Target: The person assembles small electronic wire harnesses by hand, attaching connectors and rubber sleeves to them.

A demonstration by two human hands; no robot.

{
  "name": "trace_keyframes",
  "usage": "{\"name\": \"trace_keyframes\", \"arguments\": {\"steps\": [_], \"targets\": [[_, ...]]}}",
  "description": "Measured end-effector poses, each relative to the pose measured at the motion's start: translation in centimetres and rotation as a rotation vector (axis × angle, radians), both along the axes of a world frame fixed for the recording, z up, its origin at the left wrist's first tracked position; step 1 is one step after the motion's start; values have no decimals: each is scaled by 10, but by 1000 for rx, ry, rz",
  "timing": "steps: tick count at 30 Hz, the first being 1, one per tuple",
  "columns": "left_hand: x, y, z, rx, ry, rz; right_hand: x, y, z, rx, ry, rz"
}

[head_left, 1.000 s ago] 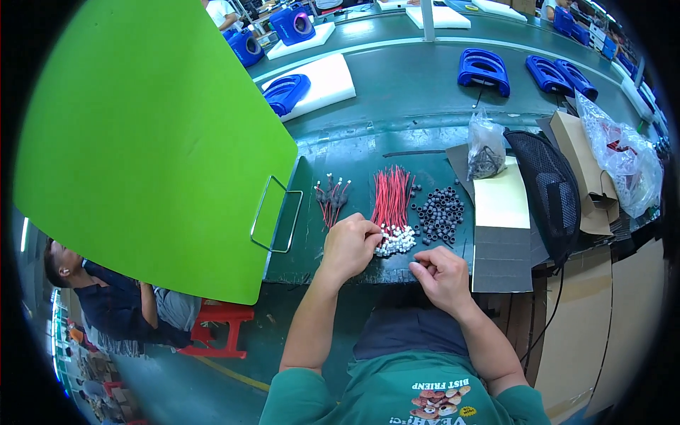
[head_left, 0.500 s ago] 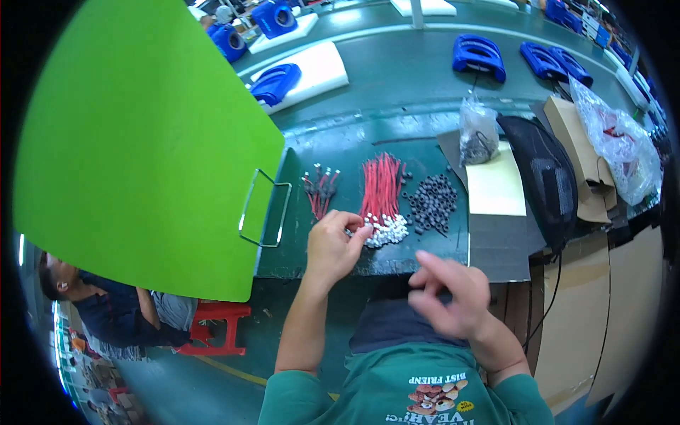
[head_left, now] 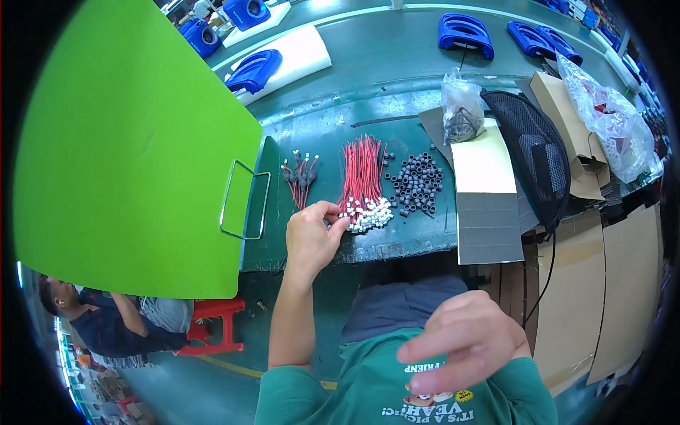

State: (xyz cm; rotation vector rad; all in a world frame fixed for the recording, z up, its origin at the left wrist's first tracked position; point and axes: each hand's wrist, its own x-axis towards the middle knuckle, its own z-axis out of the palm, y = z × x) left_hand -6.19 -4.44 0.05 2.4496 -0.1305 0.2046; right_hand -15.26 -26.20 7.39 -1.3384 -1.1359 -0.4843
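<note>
My left hand point(head_left: 312, 237) rests at the near left edge of a bundle of red wires point(head_left: 363, 168) with white connectors point(head_left: 368, 214). Its thumb and forefinger close in a pinch on a red wire at its connector end; the fingertips partly hide it. Closer to my body, my right hand point(head_left: 473, 338) hovers over the green shirt, somewhat blurred. Its forefinger and thumb are apart, and I see nothing between them. Dark ring-shaped cores point(head_left: 418, 180) lie in a heap right of the wires. Left of them is a smaller bunch of red wires with dark cores point(head_left: 300, 180).
A bright green panel with a metal handle point(head_left: 244, 200) stands at left. Cardboard point(head_left: 489, 219), a bag of dark parts point(head_left: 462, 117) and a black mesh pouch point(head_left: 531, 142) lie at right. Blue housings point(head_left: 465, 34) sit beyond. A person on a red stool point(head_left: 219, 322) is at lower left.
My right hand has drawn back from near the table edge toward my body, its fingers spreading. My left hand stays at the connectors. The whole view has shifted slightly.
</note>
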Motion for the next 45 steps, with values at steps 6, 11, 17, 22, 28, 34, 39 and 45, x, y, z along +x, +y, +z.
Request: {"name": "trace_keyframes", "arguments": {"steps": [6, 11, 17, 22, 28, 34, 39, 45], "targets": [[-3, 4, -3, -78, -41, 20, 3, 8, -14, -128, 240, -124], [-21, -4, 19, -242, -83, 48, 14, 14, -49, -205, 653, -121], [-62, -18, 45, -272, -129, -8, 38, 37, -82, 113, 1461, 422], [-93, -23, 67, -325, -48, -229, 39, 42, -73, 423, 1506, 424], [-72, -32, 64, -376, 53, -406, 43, 13, -60, 622, 1360, 212], [7, -64, 57, -148, -181, -525, 36, -30, -63, 710, 1162, -90], [95, -118, 25, 103, -229, -503, 25, -41, -60, 677, 1072, -204], [136, -155, 2, 382, 55, -492, 22, -60, -65, 658, 1049, -255]]}}
